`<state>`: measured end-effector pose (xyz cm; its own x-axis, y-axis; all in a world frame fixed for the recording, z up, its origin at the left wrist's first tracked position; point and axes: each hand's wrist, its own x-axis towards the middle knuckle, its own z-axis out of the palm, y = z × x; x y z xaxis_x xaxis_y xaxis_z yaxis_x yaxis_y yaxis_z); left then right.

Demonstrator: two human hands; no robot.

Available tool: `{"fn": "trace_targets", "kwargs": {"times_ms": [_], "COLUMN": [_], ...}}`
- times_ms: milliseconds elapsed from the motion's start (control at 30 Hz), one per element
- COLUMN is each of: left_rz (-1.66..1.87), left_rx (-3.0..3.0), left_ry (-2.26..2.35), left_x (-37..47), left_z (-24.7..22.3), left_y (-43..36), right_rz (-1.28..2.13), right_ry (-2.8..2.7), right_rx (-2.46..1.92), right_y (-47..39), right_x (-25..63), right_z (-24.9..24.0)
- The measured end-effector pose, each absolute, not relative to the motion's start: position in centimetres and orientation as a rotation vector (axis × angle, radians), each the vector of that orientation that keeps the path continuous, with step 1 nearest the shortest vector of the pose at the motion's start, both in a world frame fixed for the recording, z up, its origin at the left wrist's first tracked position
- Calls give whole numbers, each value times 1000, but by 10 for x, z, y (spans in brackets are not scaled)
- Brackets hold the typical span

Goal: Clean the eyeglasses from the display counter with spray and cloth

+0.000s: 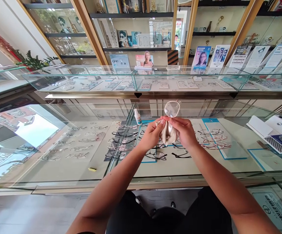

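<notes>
Above the glass display counter, my left hand pinches a beige cloth that hangs down between both hands. My right hand is closed on a pair of light-framed glasses. One lens of the glasses points up above my fingers, and the other lens is partly covered by the cloth and fingers. The fingertips of both hands meet around the middle of the glasses. A small white bottle stands upright on the counter just left of my hands.
Rows of eyeglasses show in and on the glass counter below. A white open box lies at the right. Small yellow object at the left front. Behind stand another glass case and shelves.
</notes>
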<state>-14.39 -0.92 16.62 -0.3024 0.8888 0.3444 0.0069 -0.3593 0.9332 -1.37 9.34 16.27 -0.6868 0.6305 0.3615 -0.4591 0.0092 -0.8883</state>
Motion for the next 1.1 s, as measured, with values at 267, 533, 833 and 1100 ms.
{"fn": "trace_targets", "kwargs": {"times_ms": [267,533,833,1100], "left_rz": [1510,1463,1603,1830], "left_rx": [1358,1541,1488,1448], "left_ry": [1124,1172,1169,1285], "left_x": [-158,-158,-153,-146], "left_z": [167,174,160,163], "left_y": [-13,-15,-7,-7], "right_rz": [1899,1974,1963,1775], "right_ry": [-1352,-1282,-1339,-1590], "right_rx": [-281,-312,-263,-29], "right_y": [97,95,95,92], "right_x": [-16,-17,-19,-14], "right_z": [170,174,166,164]}}
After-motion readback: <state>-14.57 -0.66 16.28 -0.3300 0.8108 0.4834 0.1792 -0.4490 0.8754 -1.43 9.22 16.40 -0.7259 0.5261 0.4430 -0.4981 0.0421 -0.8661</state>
